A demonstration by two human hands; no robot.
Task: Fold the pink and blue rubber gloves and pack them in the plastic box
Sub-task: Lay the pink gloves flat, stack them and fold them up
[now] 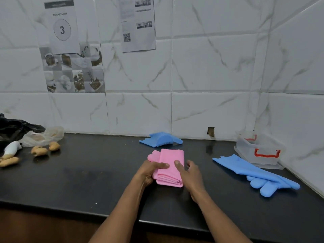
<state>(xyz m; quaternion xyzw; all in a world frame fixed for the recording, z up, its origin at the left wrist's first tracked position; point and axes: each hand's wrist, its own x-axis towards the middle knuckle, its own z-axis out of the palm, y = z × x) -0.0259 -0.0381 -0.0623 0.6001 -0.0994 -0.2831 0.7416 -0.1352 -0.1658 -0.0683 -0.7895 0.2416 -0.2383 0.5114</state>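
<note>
— At the far left of the tabletop point(98, 172), what's that clutter?

— A black bag point(15, 127), a clear bag point(43, 136) and some pale brown lumps point(39, 151), pushed well apart from the work, probably so the middle stays free for folding.

— And the middle?

— That's where the pink gloves point(169, 168) lie, folded into a thick layered bundle with the fingertips poking out at its far left. The left hand point(152, 170) grips the bundle's left side, thumb pressed across the top; the right hand point(190, 173) clasps the right side, thumb on top too. I'd judge both press down because rubber springs open, and the squeeze keeps the layers stacked.

— Anything behind it?

— One blue glove point(161, 139), folded, rests near the wall, seemingly set out of the way until packing.

— Further right?

— The other blue glove point(257, 174) lies flat and unfolded, fingers toward the tabletop's front edge, its cuff just beside the plastic box point(259, 149). The box sits open in the right corner, red clips showing, within reach of the right hand. It looks empty, though its cloudy walls leave that unsure.

— So how far along?

— Pink folded but unpacked, I'd say; one blue glove not yet folded.
</note>
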